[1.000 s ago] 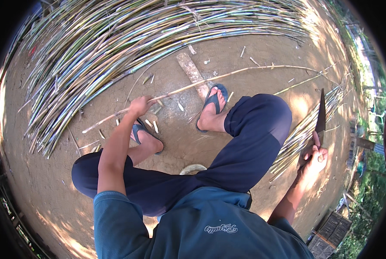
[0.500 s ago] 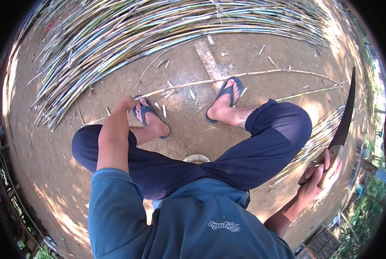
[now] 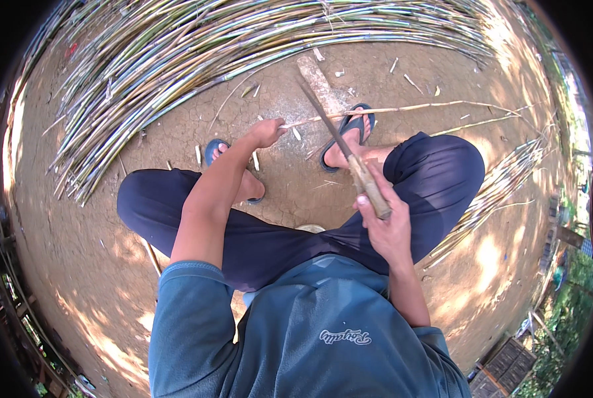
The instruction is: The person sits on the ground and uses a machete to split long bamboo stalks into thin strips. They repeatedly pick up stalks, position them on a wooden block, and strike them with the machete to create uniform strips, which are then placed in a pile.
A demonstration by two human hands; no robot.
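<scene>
My left hand [image 3: 268,132] is closed around the near end of a long thin cane pole [image 3: 436,105]. The pole runs off to the right, over the right sandal [image 3: 359,126], and bends down at its far end. In my right hand [image 3: 388,229] is the wooden handle of a handsaw [image 3: 336,136]. Its dark blade points away from me and crosses over the pole in this view; I cannot tell whether they touch. A short wooden plank [image 3: 319,83] lies on the ground beyond the pole, with pale sawdust beside it.
A large heap of cane poles [image 3: 243,50] spreads across the far side. Another bundle of thin canes [image 3: 502,192] lies right of my right knee. Short cut-offs [image 3: 256,159] are scattered around my feet. A stick [image 3: 151,257] shows beside my left thigh.
My right hand has swung the saw from the far right inward, over the pole. My left hand has moved right and farther away, and now grips the pole between my feet.
</scene>
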